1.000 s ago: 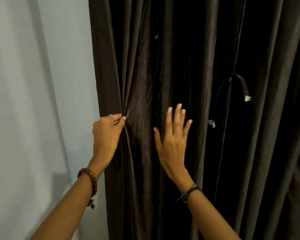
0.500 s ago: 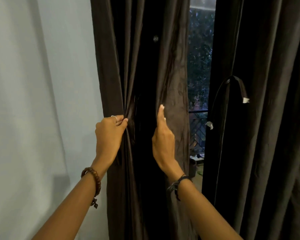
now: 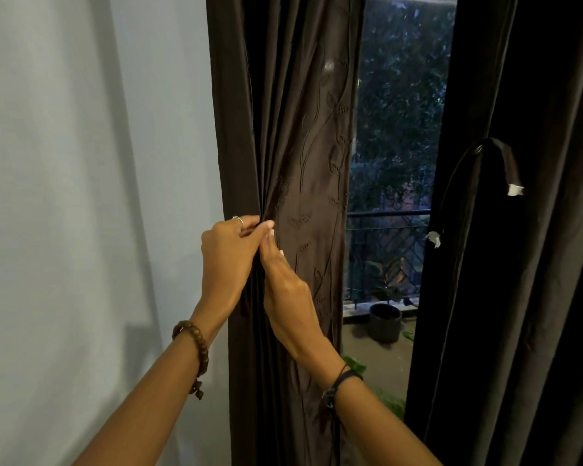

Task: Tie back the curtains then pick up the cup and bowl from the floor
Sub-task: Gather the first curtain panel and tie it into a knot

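A dark brown left curtain, stitched with a leaf-and-stem pattern, hangs gathered against the pale wall at the left of the scene. The left hand is closed on its folds at mid-height, pinching a bunch of cloth between thumb and fingers; a thin ring sits on one finger and a wooden bead bracelet circles that wrist. The right hand lies just right of it, touching it, with its fingertips pressed into the same bunch of fabric beside the left thumb; whether it truly grips the cloth or only pushes against it cannot be told. A dark cord band is on the right wrist.

To the right of this curtain is an open gap showing glass, and beyond it, far off, dark foliage, a black railing and a dark pot standing on a balcony floor. Green leaves show low in the gap, near the right forearm.

The right curtain hangs at the right of the gap, nearly black and in long vertical folds. A tieback strap loops over it at about mid-height, with a small white tag at its right end and another white tag lower at its left end. Both hands are well apart from that strap.

The cup and bowl are not in view.
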